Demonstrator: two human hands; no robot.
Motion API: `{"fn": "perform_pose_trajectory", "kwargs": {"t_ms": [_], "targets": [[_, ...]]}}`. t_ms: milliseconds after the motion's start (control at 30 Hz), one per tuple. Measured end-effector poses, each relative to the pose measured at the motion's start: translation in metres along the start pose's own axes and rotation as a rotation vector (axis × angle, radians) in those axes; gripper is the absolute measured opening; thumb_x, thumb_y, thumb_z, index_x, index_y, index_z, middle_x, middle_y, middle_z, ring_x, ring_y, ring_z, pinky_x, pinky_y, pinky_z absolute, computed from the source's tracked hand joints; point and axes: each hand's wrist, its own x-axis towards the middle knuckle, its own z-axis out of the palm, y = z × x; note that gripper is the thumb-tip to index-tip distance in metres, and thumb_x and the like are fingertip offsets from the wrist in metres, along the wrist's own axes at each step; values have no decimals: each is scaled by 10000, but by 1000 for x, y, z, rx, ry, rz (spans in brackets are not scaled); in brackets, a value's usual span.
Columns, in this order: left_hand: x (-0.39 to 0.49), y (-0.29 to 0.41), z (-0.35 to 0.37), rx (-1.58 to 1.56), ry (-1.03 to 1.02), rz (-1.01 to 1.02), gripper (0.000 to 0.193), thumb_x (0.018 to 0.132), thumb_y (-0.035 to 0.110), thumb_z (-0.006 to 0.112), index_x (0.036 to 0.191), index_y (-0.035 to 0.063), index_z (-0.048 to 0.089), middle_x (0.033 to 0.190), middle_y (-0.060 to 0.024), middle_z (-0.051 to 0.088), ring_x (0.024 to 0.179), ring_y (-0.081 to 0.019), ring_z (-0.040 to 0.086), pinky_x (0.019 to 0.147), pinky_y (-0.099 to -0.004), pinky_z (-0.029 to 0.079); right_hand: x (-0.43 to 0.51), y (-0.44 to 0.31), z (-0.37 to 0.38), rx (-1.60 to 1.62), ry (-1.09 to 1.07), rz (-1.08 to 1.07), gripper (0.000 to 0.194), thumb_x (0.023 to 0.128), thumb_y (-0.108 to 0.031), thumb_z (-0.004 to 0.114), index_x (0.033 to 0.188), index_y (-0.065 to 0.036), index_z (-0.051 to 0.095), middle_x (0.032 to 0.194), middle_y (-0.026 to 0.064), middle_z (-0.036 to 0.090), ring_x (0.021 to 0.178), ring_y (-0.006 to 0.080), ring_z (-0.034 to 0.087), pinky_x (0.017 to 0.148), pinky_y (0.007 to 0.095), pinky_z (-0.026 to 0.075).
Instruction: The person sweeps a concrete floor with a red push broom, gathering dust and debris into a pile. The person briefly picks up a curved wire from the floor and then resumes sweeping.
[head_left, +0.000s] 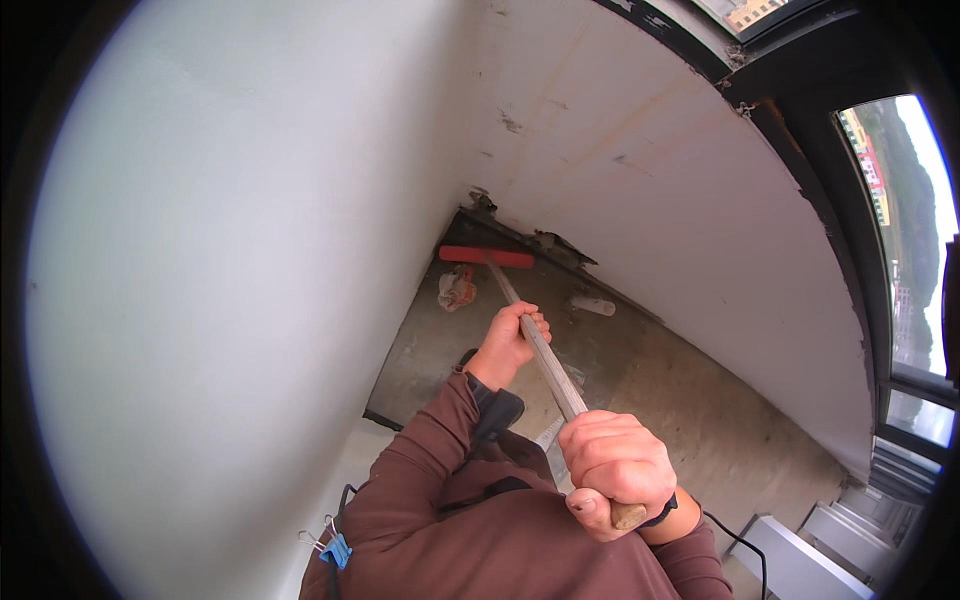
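Observation:
A broom with a wooden handle (553, 369) runs away from me, down toward the floor corner. Its long red head (487, 256) is on the floor near the foot of the walls; its bristles cannot be made out. My left hand (514, 334) grips the handle partway down. Around its top end my right hand (619, 469) is closed, and the round butt of the wood pokes out below. A crumpled plastic wrapper (457, 288), partly red, lies just on my side of the broom head. To the right is a short whitish cylinder (593, 305) on the floor.
A plain white wall (225, 262) rises on the left. The stained wall (637, 172) ahead has broken plaster (561, 247) along its base, under dark window frames (810, 157). White panels (799, 559) stand at lower right on the concrete floor (712, 420).

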Motion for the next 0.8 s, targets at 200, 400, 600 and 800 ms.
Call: {"fn": "perform_pose_trajectory", "kwargs": {"t_ms": [200,400,600,800], "targets": [[-3,-36,11,44,138,38,92,834,99,621,806,66,540,748,-103,589,726,-256,592,734,-401,510,-10,-44,-14,-217,506,202,338,953,-311,602,827,-75,394,593,14,464,490,154,450,554,378,477],[22,-71,7,-129,119,46,69,846,60,584,829,30,524,747,-117,569,732,-267,565,741,-423,502,-16,-78,-33,-316,753,327,468,915,-466,626,801,-88,375,653,38,462,531,142,456,615,405,481],[13,-96,-12,113,467,7,42,860,24,518,878,32,481,831,-101,502,759,-270,558,712,-426,530,-33,-92,-55,-173,402,280,472,951,-399,594,655,-72,425,583,39,473,442,156,457,575,390,525],[-19,-98,-67,-46,637,51,104,872,22,503,962,44,455,923,-114,490,837,-279,554,751,-426,532,-43,-70,-67,183,483,233,454,968,-279,586,603,-99,386,468,3,414,381,131,353,424,324,417]]}}
